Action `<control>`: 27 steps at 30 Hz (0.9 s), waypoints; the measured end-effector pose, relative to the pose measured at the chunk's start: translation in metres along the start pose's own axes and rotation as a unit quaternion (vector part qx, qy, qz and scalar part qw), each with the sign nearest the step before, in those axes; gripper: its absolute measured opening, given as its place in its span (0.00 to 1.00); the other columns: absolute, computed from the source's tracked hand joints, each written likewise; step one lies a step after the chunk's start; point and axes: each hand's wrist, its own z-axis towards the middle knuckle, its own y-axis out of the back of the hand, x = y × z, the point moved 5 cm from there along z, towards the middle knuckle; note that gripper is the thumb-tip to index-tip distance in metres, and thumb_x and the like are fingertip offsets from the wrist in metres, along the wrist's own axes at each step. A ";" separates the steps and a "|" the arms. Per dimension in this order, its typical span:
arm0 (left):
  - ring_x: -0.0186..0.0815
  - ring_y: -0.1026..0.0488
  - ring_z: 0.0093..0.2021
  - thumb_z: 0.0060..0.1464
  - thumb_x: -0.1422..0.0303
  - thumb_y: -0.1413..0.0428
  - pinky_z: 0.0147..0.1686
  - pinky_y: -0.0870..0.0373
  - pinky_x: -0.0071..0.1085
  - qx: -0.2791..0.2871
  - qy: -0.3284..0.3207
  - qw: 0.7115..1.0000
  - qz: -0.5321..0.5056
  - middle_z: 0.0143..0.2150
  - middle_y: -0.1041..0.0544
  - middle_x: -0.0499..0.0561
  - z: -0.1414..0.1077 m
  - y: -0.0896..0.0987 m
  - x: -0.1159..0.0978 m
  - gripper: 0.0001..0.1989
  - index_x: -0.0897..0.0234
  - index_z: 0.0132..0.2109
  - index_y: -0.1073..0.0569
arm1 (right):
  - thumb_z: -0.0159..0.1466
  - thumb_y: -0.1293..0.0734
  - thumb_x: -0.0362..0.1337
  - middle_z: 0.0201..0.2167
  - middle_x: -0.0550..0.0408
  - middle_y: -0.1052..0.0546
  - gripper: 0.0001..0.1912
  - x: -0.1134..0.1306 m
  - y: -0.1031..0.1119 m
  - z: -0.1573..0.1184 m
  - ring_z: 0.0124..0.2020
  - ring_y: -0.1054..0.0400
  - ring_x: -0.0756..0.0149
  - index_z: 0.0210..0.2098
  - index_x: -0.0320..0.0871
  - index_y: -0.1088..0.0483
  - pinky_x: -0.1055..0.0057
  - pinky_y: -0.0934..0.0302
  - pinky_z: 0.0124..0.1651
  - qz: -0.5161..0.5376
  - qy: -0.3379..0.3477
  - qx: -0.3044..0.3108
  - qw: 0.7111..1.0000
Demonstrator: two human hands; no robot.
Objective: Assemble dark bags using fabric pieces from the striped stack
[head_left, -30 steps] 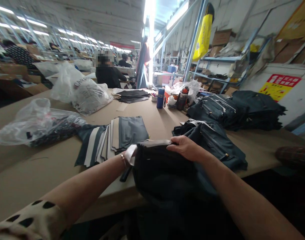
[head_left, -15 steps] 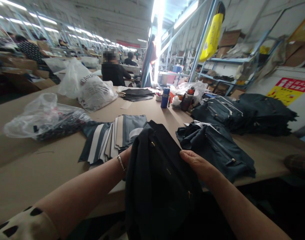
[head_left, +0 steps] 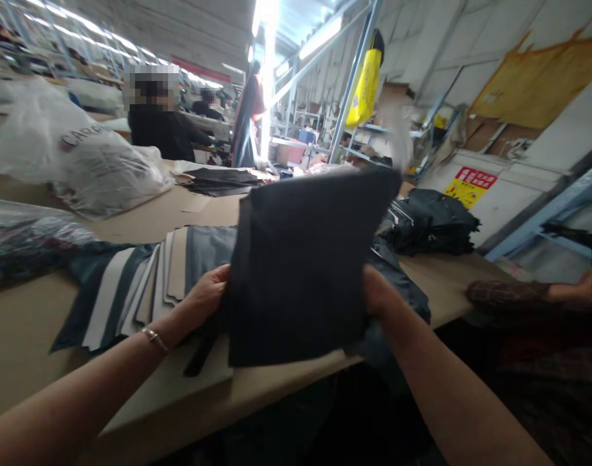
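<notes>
A dark fabric panel (head_left: 305, 272) is held up in front of me, upright and spread out fairly flat. My left hand (head_left: 212, 291) grips its left edge, the fingers partly hidden behind the cloth. At the opposite edge my right hand (head_left: 374, 291) has hold of it, blurred by motion. Left of the panel lies a fanned stack of dark pieces with pale strips (head_left: 145, 278). Behind my right hand, dark fabric pieces (head_left: 405, 278) rest on the table, partly covered by the held panel.
Clear plastic bags (head_left: 106, 168) sit on the brown table (head_left: 213, 210) at the left. Dark flat pieces (head_left: 222, 181) lie farther back. A pile of dark fabric pieces (head_left: 436, 220) stands at the right, near another person's sleeve (head_left: 504, 294). A yellow bag (head_left: 366, 84) hangs behind.
The dark fabric has been raised and turned from a draped, folded shape with a zipper showing to a flatter plain face. The view has swung right, bringing another person's arm into sight.
</notes>
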 end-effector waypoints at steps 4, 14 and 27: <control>0.35 0.31 0.32 0.43 0.60 0.40 0.33 0.35 0.25 0.009 -0.023 0.997 0.076 0.31 0.25 0.50 0.003 0.011 0.021 0.17 0.70 0.36 0.27 | 0.57 0.31 0.41 0.22 0.58 0.29 0.12 -0.029 -0.003 0.024 0.29 0.33 0.69 0.23 0.40 0.33 0.77 0.41 0.31 -0.110 -0.034 -0.013 0.993; 0.36 0.30 0.34 0.48 0.57 0.46 0.36 0.35 0.26 -0.023 -0.119 0.977 0.178 0.33 0.25 0.50 0.003 0.019 0.041 0.17 0.67 0.38 0.27 | 0.57 0.34 0.54 0.26 0.53 0.24 0.21 0.008 0.074 0.019 0.27 0.29 0.62 0.34 0.41 0.30 0.68 0.33 0.32 -0.153 -0.101 -0.041 0.982; 0.36 0.29 0.37 0.51 0.57 0.46 0.39 0.35 0.27 -0.046 -0.146 0.966 0.207 0.35 0.25 0.50 0.009 0.023 0.053 0.15 0.65 0.37 0.27 | 0.64 0.42 0.45 0.59 0.41 0.38 0.28 -0.024 0.153 0.041 0.58 0.43 0.52 0.60 0.37 0.42 0.58 0.46 0.58 -0.693 0.044 -0.168 0.700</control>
